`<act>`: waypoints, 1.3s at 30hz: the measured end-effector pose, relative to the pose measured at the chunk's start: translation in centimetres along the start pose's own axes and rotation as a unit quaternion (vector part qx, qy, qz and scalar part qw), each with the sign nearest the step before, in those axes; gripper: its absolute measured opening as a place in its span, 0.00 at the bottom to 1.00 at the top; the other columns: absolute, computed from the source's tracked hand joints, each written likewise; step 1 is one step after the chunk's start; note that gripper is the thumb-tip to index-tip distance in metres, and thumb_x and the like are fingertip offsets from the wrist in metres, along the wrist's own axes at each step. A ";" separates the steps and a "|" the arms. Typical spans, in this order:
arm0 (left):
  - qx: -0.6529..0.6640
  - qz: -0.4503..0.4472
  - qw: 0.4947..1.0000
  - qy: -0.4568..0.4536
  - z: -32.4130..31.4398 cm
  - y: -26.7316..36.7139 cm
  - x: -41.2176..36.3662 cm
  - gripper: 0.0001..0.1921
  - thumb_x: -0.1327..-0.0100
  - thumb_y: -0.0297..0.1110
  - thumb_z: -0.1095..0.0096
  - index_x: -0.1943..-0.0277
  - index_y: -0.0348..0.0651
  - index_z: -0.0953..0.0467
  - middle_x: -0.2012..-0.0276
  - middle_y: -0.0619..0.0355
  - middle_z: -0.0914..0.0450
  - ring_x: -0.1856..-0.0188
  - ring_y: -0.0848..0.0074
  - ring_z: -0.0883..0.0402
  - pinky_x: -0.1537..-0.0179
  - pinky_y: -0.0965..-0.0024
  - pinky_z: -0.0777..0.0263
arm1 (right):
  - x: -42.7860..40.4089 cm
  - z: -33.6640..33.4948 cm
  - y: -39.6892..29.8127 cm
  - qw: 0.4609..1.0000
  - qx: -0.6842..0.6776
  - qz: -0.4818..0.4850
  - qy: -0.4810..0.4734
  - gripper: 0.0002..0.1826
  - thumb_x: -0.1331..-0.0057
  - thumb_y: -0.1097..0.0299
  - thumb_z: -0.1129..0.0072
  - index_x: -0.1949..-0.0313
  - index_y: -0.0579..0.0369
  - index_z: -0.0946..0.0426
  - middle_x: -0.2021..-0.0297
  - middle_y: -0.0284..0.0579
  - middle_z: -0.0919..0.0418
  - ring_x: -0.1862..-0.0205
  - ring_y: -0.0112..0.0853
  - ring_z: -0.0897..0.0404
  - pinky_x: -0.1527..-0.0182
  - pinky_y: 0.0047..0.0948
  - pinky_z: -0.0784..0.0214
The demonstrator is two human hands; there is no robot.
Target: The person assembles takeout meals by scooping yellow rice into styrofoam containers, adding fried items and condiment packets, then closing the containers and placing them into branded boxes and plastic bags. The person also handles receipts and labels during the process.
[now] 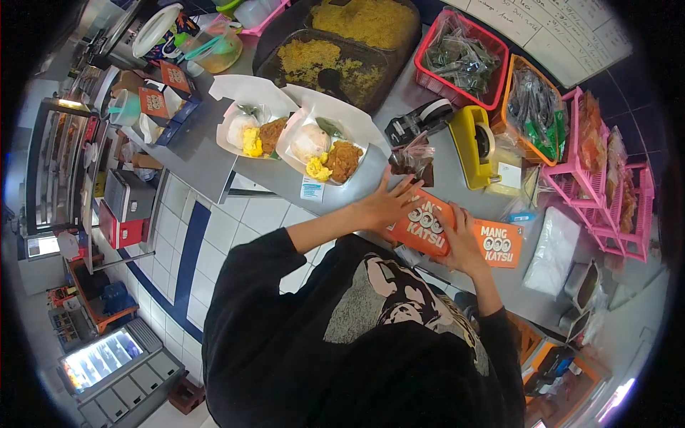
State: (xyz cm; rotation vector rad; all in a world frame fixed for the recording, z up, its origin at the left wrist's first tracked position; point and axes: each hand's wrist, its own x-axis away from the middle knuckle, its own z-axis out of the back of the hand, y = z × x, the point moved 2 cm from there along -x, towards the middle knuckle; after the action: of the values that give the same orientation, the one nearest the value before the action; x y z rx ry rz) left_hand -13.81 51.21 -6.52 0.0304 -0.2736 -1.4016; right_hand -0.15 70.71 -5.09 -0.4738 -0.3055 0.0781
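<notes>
Both my hands rest on a closed orange printed cardboard food box (426, 227) at the counter's near edge. My left hand (388, 207) lies spread over its left side, and my right hand (461, 243) grips its right end. A second orange box (497, 243) is just right of my right hand. To the left, two open white-lined boxes (326, 112) hold rice (310, 143), yellow egg-like food (318, 167), fried breaded pieces (343, 160) and small plastic packets. Beyond my left hand lie small bags of dark sauce (412, 165).
A yellow tape dispenser (473, 150), a red basket (463, 101) and an orange basket (500, 128) of packets stand beyond. Large dark pans (332, 64) of yellow food are at the back. A pink rack (583, 198) and white plastic sheets (551, 251) lie right.
</notes>
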 end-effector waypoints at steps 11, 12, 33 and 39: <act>0.036 -0.020 0.999 -0.002 -1.6 -0.2 -0.1 0.59 0.60 0.65 0.28 0.27 0.53 0.52 0.28 0.37 0.56 0.29 0.44 0.51 0.37 0.26 0.58 | 0.9 -1.2 0.8 0.995 0.083 0.057 -0.010 0.48 0.53 0.46 0.30 0.32 0.28 0.40 0.28 0.60 0.62 0.29 0.61 0.60 0.32 0.59 0.56; 0.041 -0.029 0.999 0.004 -0.3 0.0 0.5 0.59 0.60 0.65 0.29 0.27 0.55 0.52 0.28 0.37 0.57 0.29 0.43 0.51 0.38 0.26 0.57 | 1.0 -1.4 0.2 0.993 0.106 0.051 -0.009 0.48 0.52 0.43 0.32 0.31 0.27 0.42 0.28 0.61 0.64 0.28 0.61 0.62 0.32 0.62 0.59; 0.029 0.238 0.940 0.242 -5.6 5.1 -1.6 0.45 0.49 0.63 0.36 0.32 0.50 0.39 0.32 0.25 0.55 0.33 0.28 0.54 0.44 0.23 0.51 | -6.4 5.7 13.7 0.796 -0.508 -0.271 0.184 0.13 0.33 0.58 0.43 0.60 0.55 0.22 0.56 0.39 0.23 0.54 0.29 0.22 0.55 0.35 0.24; 0.028 0.272 0.927 0.257 -5.7 5.4 -2.1 0.42 0.47 0.63 0.37 0.34 0.48 0.36 0.32 0.25 0.55 0.33 0.28 0.56 0.43 0.22 0.55 | -3.3 1.7 13.6 0.725 -0.590 -0.086 0.345 0.04 0.39 0.72 0.40 0.70 0.59 0.22 0.47 0.45 0.25 0.46 0.37 0.25 0.51 0.39 0.28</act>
State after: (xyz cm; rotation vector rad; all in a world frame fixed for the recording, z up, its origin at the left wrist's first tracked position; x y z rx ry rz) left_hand -7.73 53.35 -11.39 0.3415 0.1150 -0.7914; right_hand -3.88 83.09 -10.84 -1.6964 0.4125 -0.5176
